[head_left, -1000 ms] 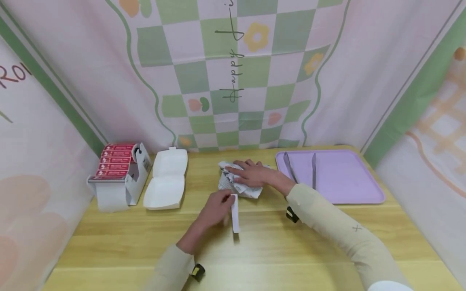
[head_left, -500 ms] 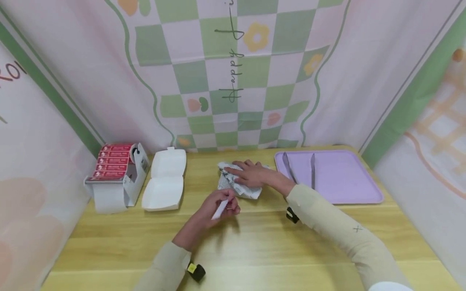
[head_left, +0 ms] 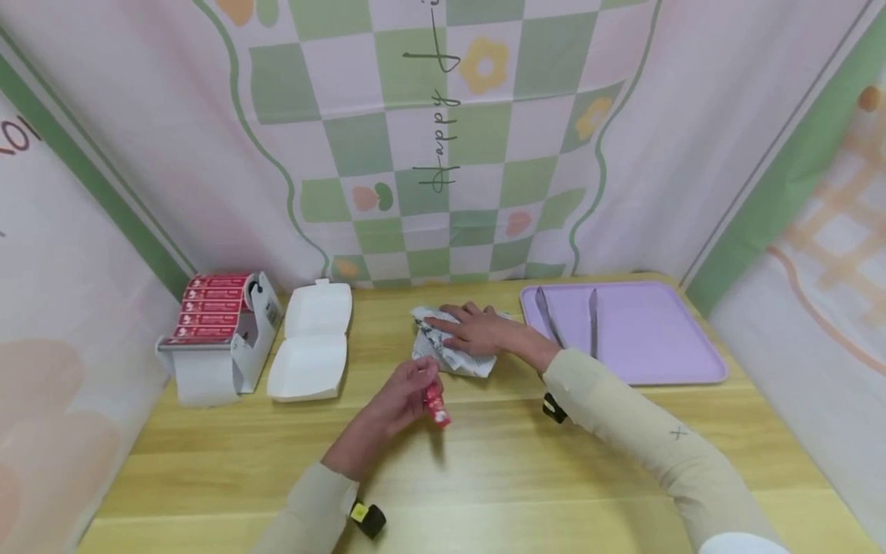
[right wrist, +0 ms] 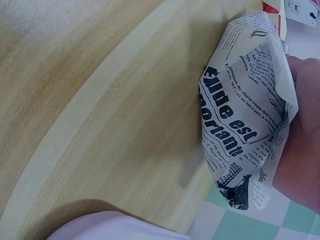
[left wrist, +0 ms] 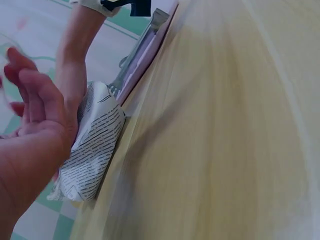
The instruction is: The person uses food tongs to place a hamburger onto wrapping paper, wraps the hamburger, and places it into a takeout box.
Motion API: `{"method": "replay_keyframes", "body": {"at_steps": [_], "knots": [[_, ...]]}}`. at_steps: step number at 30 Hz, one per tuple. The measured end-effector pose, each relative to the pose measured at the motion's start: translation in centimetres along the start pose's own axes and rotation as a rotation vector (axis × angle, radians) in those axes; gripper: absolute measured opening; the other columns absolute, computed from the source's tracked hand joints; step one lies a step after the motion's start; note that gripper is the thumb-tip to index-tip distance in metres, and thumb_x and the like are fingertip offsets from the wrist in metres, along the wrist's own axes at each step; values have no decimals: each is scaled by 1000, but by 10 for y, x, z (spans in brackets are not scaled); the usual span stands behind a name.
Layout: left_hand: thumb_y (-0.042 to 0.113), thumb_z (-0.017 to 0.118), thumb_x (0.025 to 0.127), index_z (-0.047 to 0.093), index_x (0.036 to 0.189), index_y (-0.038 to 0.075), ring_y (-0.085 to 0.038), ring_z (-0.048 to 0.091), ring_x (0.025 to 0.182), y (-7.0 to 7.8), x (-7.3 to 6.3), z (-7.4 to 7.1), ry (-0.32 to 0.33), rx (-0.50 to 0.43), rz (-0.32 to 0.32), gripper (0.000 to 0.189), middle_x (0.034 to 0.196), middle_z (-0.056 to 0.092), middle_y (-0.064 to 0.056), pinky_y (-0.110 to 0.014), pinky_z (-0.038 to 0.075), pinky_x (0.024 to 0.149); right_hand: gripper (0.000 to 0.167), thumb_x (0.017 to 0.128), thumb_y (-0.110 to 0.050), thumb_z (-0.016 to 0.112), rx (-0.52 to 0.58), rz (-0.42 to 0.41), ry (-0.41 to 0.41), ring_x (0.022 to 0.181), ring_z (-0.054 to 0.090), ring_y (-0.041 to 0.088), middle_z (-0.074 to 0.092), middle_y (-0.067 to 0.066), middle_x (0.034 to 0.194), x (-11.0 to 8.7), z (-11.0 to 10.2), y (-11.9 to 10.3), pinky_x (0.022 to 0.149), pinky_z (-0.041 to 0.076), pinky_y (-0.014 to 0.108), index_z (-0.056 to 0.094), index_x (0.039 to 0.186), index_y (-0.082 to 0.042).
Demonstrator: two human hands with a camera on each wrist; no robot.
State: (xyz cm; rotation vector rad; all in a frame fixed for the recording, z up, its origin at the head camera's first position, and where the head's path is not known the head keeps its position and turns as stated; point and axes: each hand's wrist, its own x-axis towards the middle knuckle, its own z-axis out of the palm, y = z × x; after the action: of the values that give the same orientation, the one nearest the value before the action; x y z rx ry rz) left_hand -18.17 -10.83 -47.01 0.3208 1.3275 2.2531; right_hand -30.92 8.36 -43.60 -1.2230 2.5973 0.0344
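Observation:
In the head view my left hand (head_left: 404,396) pinches a red printed sticker label (head_left: 437,405) above the table, just in front of a newsprint-wrapped parcel (head_left: 431,355). My right hand (head_left: 477,329) lies over the parcel with its fingers spread, pressing it against the table. Black print on folded white paper (right wrist: 245,110) shows in the right wrist view; whatever is inside the wrapping is hidden. The left wrist view has the left hand (left wrist: 37,120) close beside the parcel (left wrist: 97,145), the label out of sight there.
A label dispenser (head_left: 259,342) with a roll of red stickers (head_left: 211,308) stands at the back left. Beside it lies an opened white takeout box (head_left: 308,369). A purple tray (head_left: 657,331) bearing metal tongs (head_left: 594,323) is at the right, partly behind the right forearm.
My left hand has turned the label over, from its white back to its red printed face, moving slightly left. The right hand stays on the parcel.

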Motion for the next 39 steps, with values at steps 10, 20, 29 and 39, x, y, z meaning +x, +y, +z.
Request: {"method": "replay_keyframes", "body": {"at_steps": [10,20,29,39], "knots": [[7,50,102,48,128,-9,-9,56,71,2,7,-17,92,545,-122,31,84,61,-2,-20,48,65,65,104,-50,42,96,-24,-7,147,25,42,13,14,167,-3,-2,1,107,29,74,13,160,-35],[13,66,95,22,154,6,-11,53,63,5,6,-10,-31,988,-126,74,83,59,-3,-21,47,58,70,99,-51,53,155,-64,-13,144,27,46,16,16,166,-3,-3,8,102,34,72,23,159,-31],[10,67,95,59,119,7,-11,58,74,17,10,-2,21,1151,-30,26,99,66,-4,-22,51,64,69,99,-48,55,168,-51,-27,146,24,46,16,15,167,-4,-9,4,106,30,74,24,159,-32],[14,70,93,70,102,11,-8,66,86,8,40,-5,71,1200,181,9,94,73,0,-20,55,80,67,99,-39,58,145,-41,-24,145,28,44,17,13,167,-3,-7,4,103,37,67,25,158,-34]]}}
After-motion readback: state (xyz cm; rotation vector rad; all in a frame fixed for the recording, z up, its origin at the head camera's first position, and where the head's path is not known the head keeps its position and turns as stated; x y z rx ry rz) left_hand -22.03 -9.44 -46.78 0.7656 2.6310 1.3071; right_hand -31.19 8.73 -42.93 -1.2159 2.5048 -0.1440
